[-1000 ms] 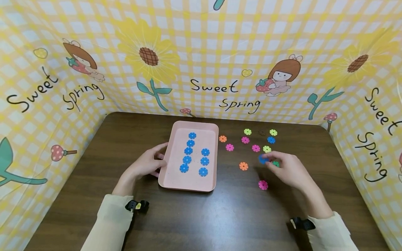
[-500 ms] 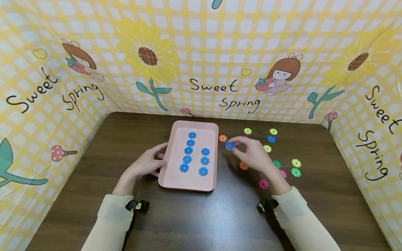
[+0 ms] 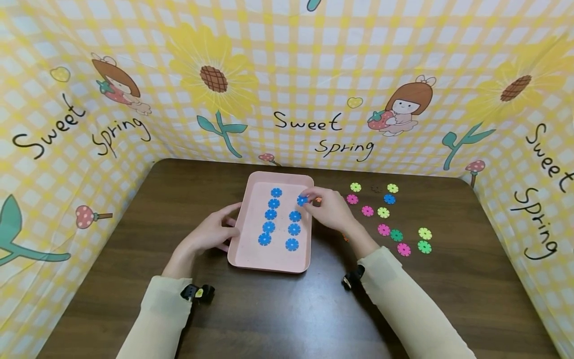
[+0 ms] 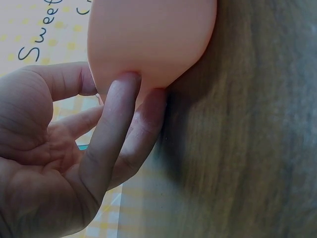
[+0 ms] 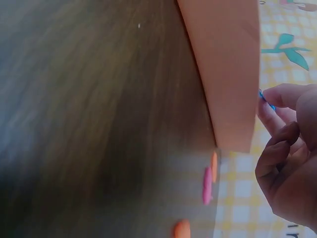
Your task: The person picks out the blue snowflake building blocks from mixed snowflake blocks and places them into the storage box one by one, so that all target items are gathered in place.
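The left edge of a pink tray [image 3: 251,259] is held by my left hand [image 3: 208,232]; in the left wrist view its fingertips [image 4: 128,82] press the outer wall [image 4: 153,39], with the thumb at the rim. My right hand [image 3: 334,209] reaches over the tray's right rim. Its thumb and a finger pinch a blue snowflake disc [image 3: 302,200], seen nearly edge-on in the right wrist view. Inside the tray lie a longer left column of blue discs [image 3: 270,214] and a shorter right column [image 3: 294,229]. The held disc is just beyond the shorter column's far end.
Right of the tray lie loose discs: a blue one [image 3: 389,199], several pink [image 3: 367,211] and yellow-green ones [image 3: 383,212], green ones [image 3: 396,235] and a brown one [image 3: 376,189]. My right hand and arm partly hide orange discs. A patterned cloth [image 3: 309,75] surrounds the brown table [image 3: 260,319].
My right hand has carried the blue snowflake disc leftward from among the loose discs to over the tray's right side. My left hand has stayed at the tray's left edge.
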A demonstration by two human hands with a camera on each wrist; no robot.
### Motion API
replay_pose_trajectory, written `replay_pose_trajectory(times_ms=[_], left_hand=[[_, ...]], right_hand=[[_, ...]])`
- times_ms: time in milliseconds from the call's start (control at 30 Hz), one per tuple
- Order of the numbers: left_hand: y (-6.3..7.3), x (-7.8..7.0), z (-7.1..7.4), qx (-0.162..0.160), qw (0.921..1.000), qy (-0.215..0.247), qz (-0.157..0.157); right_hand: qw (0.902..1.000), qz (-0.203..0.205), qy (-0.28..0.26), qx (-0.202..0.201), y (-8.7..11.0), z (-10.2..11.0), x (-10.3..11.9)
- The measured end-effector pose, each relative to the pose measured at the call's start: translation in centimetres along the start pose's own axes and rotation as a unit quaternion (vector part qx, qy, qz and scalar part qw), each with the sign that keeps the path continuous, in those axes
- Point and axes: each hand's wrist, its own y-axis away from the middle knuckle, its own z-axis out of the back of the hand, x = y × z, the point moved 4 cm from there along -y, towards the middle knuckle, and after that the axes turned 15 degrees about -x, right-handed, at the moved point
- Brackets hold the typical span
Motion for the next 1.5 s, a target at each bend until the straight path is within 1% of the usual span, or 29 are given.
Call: replay_pose_trajectory(times_ms=[133, 333, 533, 733, 967, 1067, 1200, 1367, 1500], left_hand=[[0.0, -0.1, 0.0, -0.004, 1.0000, -0.006, 0.001], [0.0, -0.3, -0.1, -0.002, 1.0000, -0.004, 0.002], [0.0, -0.4, -0.1, -0.001, 1.0000, -0.001, 0.004], [0.0, -0.2, -0.1, -0.003, 1.0000, -0.005, 0.003], [0.0, -0.1, -0.1, -0.006, 1.0000, -0.001, 0.007], [0.0, -0.1, -0.1, -0.004, 1.0000, 0.003, 0.006], [0.0, -0.1, -0.1, -0.004, 1.0000, 0.002, 0.005], [0.0, 0.0, -0.1, -0.004, 1.0000, 0.001, 0.003], [0.0, 0.0, -0.1, -0.003, 1.0000, 0.001, 0.000]], right_hand=[[0.9995, -0.022, 0.017, 0.012, -0.6, -1.3, 0.0], [0.9975, -0.032, 0.055, 0.030, -1.1, -2.4, -0.3], [0.9956, -0.030, 0.079, 0.040, -1.1, -2.7, -0.5], [0.9951, -0.025, 0.084, 0.044, -1.1, -2.3, -0.2], [0.9972, -0.005, 0.069, 0.030, -1.0, -0.8, 0.2], [0.9983, 0.001, 0.058, 0.008, -1.1, 0.2, 0.2], [0.9991, -0.001, 0.034, -0.024, -1.1, 1.9, -0.3], [0.9977, -0.008, 0.029, -0.061, -1.2, 4.6, -1.9], [0.9950, -0.029, 0.044, -0.085, -1.1, 7.1, -4.1]])
